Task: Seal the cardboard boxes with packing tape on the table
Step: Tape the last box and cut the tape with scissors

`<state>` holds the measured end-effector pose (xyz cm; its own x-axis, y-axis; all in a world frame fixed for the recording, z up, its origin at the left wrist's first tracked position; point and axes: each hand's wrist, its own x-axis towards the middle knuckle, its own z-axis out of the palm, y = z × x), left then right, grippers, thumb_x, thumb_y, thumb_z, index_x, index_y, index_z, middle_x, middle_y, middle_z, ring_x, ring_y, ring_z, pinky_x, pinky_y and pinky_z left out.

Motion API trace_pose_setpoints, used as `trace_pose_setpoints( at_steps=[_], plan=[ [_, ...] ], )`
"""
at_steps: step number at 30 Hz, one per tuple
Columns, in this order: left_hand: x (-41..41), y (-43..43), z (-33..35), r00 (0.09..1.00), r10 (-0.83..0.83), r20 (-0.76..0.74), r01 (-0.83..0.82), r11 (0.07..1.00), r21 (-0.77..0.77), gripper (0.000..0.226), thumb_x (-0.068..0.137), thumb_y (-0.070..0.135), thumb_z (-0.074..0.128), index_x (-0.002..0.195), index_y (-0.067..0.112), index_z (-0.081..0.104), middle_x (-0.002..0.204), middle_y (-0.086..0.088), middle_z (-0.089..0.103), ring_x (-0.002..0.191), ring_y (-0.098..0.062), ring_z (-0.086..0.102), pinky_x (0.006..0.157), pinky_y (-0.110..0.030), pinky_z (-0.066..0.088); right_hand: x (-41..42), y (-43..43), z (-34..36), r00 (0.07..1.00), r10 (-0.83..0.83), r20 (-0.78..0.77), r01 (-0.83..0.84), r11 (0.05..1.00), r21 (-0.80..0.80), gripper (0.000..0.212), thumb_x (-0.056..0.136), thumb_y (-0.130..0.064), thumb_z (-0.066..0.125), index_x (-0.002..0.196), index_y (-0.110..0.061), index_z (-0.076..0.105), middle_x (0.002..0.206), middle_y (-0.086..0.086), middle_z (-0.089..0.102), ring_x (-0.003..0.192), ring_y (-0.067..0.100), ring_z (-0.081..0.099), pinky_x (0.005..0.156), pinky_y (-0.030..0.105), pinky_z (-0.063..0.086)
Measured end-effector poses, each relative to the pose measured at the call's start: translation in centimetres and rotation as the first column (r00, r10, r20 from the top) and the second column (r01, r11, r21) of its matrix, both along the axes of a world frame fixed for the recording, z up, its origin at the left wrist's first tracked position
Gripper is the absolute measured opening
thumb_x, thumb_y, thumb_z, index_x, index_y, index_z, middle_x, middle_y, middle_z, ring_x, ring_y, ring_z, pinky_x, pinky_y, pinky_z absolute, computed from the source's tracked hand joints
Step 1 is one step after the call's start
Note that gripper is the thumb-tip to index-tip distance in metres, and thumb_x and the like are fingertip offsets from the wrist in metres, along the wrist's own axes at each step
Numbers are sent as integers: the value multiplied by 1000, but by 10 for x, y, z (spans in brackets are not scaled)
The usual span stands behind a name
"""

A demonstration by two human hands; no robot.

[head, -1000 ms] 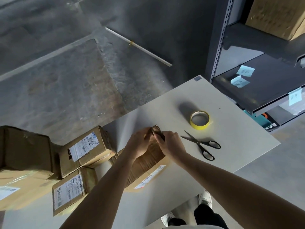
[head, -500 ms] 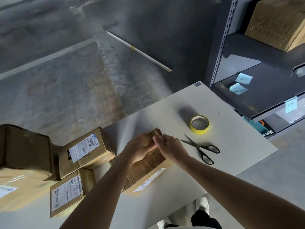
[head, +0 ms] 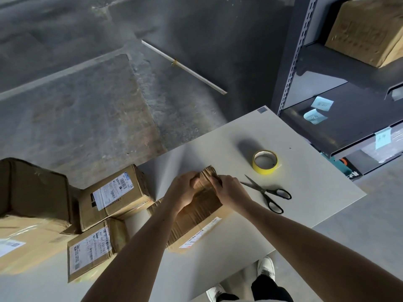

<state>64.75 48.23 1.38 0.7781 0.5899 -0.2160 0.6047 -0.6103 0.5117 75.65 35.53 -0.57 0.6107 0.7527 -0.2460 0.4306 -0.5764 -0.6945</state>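
Note:
A brown cardboard box (head: pixel 196 216) with a white label along its near side lies in the middle of the white table (head: pixel 305 184). My left hand (head: pixel 183 190) and my right hand (head: pixel 229 190) both grip its far top end, fingers curled over the flaps, thumbs close together. A roll of yellow tape (head: pixel 265 161) lies flat on the table to the right of the box. Black-handled scissors (head: pixel 269 194) lie just right of my right hand, blades pointing toward it.
Three more cardboard boxes sit at the table's left: a labelled box (head: pixel 113 195), a smaller labelled box (head: pixel 93 251) nearer me, and a large box (head: pixel 28 203) at the far left. A grey metal shelf rack (head: pixel 349 105) stands right of the table. A white rod (head: pixel 183 66) lies on the concrete floor.
Both hands slid slightly along the box's far end and pressed its flaps down; the flap tip that stood up a second ago now lies lower. The camera view shifted a little.

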Motion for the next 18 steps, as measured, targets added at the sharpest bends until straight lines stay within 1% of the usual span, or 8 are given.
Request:
trace_pose_setpoints(
  at_steps=[3, 6, 8, 9, 11, 13, 15, 18],
  plan=[
    [-4, 0, 3, 1000, 5, 17, -5, 1000, -13, 31, 105, 19, 41, 129, 21, 61, 112, -7, 69, 99, -27, 64, 83, -36, 51, -2, 1, 0, 998, -19, 57, 20, 999, -27, 52, 106, -42, 29, 102, -3, 64, 103, 20, 70, 100, 39, 62, 74, 38, 42],
    [-15, -1, 4, 1000, -22, -9, 22, 1000, -7, 33, 106, 26, 38, 134, 23, 55, 119, -8, 66, 105, -28, 62, 88, -40, 51, -1, 2, 0, 997, -41, 69, 45, 997, -63, 53, 106, -44, 29, 106, -4, 64, 108, 21, 69, 106, 42, 60, 82, 42, 44],
    [-27, -2, 5, 998, -24, -56, 25, 999, 22, 34, 105, 32, 40, 135, 20, 51, 123, -6, 63, 110, -26, 60, 91, -37, 49, -2, 1, 2, 997, -55, 63, 60, 995, -85, 56, 102, -54, 33, 110, -7, 63, 107, 19, 69, 104, 41, 61, 81, 42, 46],
    [-34, -1, 6, 996, -15, -90, 19, 999, 46, 38, 104, 37, 40, 136, 18, 49, 125, -5, 61, 113, -25, 59, 92, -36, 48, -4, 0, 4, 996, -59, 62, 64, 994, -93, 60, 98, -62, 37, 112, -9, 61, 105, 17, 69, 102, 38, 62, 81, 41, 48],
    [-46, -1, 6, 990, 28, -140, -16, 996, 91, 50, 102, 47, 39, 141, 17, 44, 134, -6, 58, 121, -25, 56, 100, -38, 45, -8, -1, 6, 997, -48, 68, 56, 991, -122, 70, 87, -76, 44, 115, -13, 56, 104, 12, 67, 99, 33, 64, 81, 40, 52],
    [-56, -2, 6, 975, 100, -199, -79, 991, 111, 61, 99, 56, 36, 146, 17, 38, 145, -7, 50, 133, -28, 47, 109, -44, 38, -11, -1, 8, 996, -12, 87, 26, 985, -169, 81, 77, -83, 49, 120, -14, 51, 108, 11, 65, 103, 32, 63, 85, 42, 54],
    [-65, -8, 6, 953, 198, -228, -176, 978, 112, 70, 97, 61, 36, 150, 16, 30, 154, -9, 38, 143, -30, 33, 115, -47, 27, -13, 1, 10, 996, 7, 87, 9, 982, -190, 91, 70, -87, 53, 123, -13, 48, 113, 11, 64, 106, 33, 63, 87, 43, 55],
    [-75, -22, 6, 914, 366, -175, -358, 931, 73, 82, 94, 64, 42, 154, 15, 18, 162, -12, 15, 150, -32, 7, 120, -50, 13, -16, 4, 13, 999, 13, 35, -6, 977, -211, 97, 64, -88, 58, 125, -13, 46, 114, 11, 63, 107, 33, 62, 87, 42, 55]
  ],
)
